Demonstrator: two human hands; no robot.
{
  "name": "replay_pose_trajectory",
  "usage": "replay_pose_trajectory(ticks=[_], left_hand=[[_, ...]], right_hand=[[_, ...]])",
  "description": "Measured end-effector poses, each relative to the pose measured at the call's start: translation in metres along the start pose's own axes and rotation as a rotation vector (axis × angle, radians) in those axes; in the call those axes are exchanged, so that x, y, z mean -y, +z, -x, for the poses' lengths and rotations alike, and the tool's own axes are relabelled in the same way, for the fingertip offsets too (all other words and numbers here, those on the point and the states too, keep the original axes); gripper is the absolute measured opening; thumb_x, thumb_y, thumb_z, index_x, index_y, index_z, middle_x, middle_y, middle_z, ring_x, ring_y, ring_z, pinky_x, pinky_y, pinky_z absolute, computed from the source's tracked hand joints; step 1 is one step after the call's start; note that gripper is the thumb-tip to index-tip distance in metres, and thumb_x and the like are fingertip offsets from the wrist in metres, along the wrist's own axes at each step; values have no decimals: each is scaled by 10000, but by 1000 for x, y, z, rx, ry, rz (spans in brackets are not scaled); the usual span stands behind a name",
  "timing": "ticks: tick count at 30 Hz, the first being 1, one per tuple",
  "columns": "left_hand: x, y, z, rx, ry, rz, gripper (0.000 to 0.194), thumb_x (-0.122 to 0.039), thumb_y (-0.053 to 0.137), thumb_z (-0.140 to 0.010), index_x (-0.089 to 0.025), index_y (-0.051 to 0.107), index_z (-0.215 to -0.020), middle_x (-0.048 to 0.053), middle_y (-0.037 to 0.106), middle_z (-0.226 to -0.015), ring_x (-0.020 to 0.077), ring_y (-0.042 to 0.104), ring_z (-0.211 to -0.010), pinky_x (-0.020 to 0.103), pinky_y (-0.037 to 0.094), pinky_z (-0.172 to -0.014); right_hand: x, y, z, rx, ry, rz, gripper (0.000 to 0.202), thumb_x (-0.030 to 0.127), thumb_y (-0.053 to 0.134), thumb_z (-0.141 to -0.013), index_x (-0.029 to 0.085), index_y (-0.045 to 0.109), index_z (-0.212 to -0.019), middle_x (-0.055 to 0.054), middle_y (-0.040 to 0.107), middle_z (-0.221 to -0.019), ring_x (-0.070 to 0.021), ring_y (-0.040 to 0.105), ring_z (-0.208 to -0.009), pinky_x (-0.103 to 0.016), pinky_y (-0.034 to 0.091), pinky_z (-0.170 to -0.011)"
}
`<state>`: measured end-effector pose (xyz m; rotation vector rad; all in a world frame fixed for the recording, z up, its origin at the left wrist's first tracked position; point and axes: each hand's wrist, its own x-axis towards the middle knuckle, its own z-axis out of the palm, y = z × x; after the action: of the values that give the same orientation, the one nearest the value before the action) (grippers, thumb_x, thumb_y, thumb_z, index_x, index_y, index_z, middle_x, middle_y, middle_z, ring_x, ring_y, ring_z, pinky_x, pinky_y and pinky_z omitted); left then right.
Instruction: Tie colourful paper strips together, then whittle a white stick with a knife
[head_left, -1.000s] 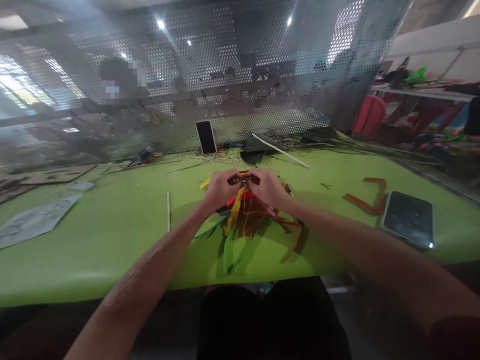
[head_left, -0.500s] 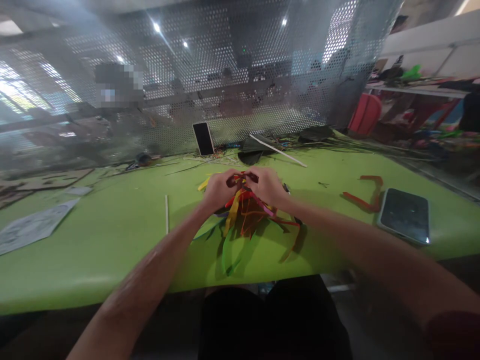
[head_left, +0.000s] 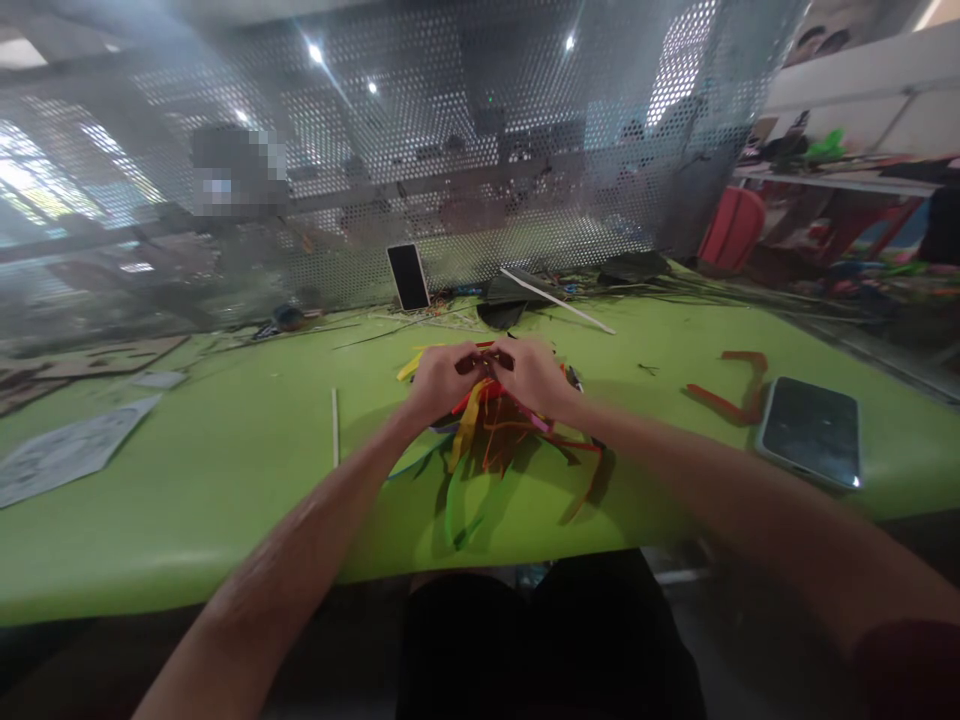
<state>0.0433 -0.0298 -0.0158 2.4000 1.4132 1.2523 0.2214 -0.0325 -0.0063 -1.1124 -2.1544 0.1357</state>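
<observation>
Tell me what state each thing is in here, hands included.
Left hand: fingers curled, fingertips together.
Right hand: likewise, close against the left; anything pinched is too small to tell.
Colored strips: spread below the hands.
Orange strip: bent, lying apart.
Propped phone: upright, screen dark.
Nearer phone: flat, screen dark.
Ceiling light: lit.

A grey perforated screen (head_left: pixel 480 215) rose behind the lime-green counter (head_left: pixel 247 420); bright, slatted windows (head_left: pixel 41 180) and white lamps (head_left: pixel 315 54) glowed across it, while a pale-edged second counter (head_left: pixel 855 183) stood right.
</observation>
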Motion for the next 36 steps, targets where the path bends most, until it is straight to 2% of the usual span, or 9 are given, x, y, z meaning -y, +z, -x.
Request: replay_pose_trajectory(ticks=[6, 11, 17, 24, 31, 36], left_hand=[[1, 1, 0, 27, -29, 34, 188, -306, 596, -793, -161, 655, -690, -21, 568, -560, 115, 460, -552, 248, 350, -587], [4, 1, 0, 21, -57, 55, 192, -306, 595, -801, -155, 662, -703, -12, 596, -582, 118, 485, -568, 243, 358, -584], [5, 1, -1, -12, -82, 40, 132, -248, 587, -781, -161, 646, -702, -24, 561, -572, 113, 466, -554, 243, 345, -576], [2, 2, 1, -4, -48, 15, 188, -280, 603, -822, -169, 729, -905, -13, 575, -609, 122, 465, -568, 253, 352, -602], [1, 3, -1, 12, -41, 82, 179, -290, 601, -810, -155, 719, -803, -13, 603, -604, 113, 467, -564, 246, 348, -584], [0, 2, -1, 8, -52, 83, 181, -295, 591, -819, -160, 709, -795, -21, 582, -581, 110, 450, -546, 247, 330, -569]], right_hand=[[4, -1, 4, 34, 0, -34, 159, 205, 563, -936, 149, 712, -945, -41, 682, -711, -152, 546, -614, -265, 351, -642], [4, 1, 4, 50, -1, -33, 171, 185, 551, -930, 145, 717, -935, -59, 706, -768, -155, 551, -638, -269, 356, -648], [0, 0, 1, -25, 2, -91, 185, 195, 559, -920, 162, 738, -958, -61, 724, -803, -167, 589, -698, -268, 364, -675], [-4, -2, -2, -72, -4, -126, 178, 176, 566, -915, 153, 742, -922, -65, 739, -818, -168, 604, -712, -270, 363, -680], [-5, -2, -1, -69, -19, -148, 194, 150, 569, -895, 147, 756, -946, -87, 763, -884, -185, 639, -769, -274, 389, -715], [-4, -2, -2, -73, 3, -159, 177, 175, 574, -895, 148, 748, -910, -69, 746, -825, -167, 607, -708, -265, 368, -666]])
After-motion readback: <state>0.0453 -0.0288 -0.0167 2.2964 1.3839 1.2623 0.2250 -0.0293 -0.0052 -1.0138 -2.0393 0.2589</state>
